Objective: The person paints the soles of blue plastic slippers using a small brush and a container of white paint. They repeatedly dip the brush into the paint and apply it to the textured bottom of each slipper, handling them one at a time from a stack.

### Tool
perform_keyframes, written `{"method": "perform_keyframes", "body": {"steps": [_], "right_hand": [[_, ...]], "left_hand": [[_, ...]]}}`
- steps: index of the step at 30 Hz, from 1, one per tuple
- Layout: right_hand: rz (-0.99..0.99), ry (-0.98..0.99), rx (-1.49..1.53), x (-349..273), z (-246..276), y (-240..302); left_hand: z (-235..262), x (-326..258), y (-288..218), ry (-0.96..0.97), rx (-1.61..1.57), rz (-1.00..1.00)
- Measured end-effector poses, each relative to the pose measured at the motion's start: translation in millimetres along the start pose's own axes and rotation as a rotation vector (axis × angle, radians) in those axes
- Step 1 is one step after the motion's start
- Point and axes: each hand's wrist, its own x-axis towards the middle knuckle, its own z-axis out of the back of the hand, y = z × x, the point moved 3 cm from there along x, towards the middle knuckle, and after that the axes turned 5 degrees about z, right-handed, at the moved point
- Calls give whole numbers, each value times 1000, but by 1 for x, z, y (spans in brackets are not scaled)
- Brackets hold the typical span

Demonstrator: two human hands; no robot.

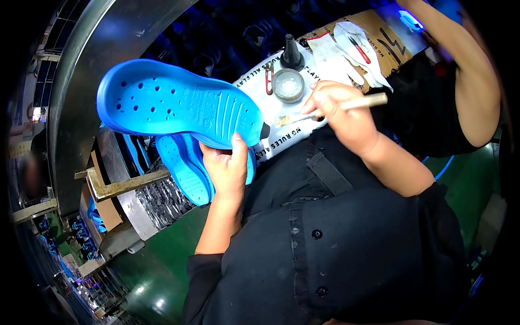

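Observation:
My left hand (pixel 225 170) grips a bright blue shoe sole (pixel 184 105) by its near edge, thumb on top. The sole is tilted toward me, showing small holes at its wide end and ribs nearer the hand. A small black patch (pixel 264 131) sits at its right tip. My right hand (pixel 346 116) is closed on a brush with a pale wooden handle (pixel 374 101). Its bristles point left, a little apart from the sole. Just beyond the brush stands a round dish (pixel 288 85) with whitish contents. More blue soles (pixel 181 168) lie below the held one.
A black nozzle bottle (pixel 292 56) and red-handled snips (pixel 269 81) flank the dish on a printed white sheet (pixel 273 142). White gloves (pixel 336 57) and a red-handled tool (pixel 359 50) lie farther right. A metal arch (pixel 81 97) rises at left; a co-worker's arm (pixel 476 92) is at right.

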Motion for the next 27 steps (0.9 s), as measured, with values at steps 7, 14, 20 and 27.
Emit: {"method": "perform_keyframes", "body": {"steps": [7, 14, 20, 27], "right_hand": [[371, 14, -259, 0, -17, 11], [394, 35, -337, -2, -9, 8], [391, 69, -342, 1, -18, 6], [386, 65, -436, 1, -10, 6]], "left_hand": [[-14, -4, -16, 17, -4, -97], [-15, -5, -20, 12, -16, -102], [-16, -8, -14, 9, -32, -89], [-12, -7, -18, 28, -16, -100]]}}
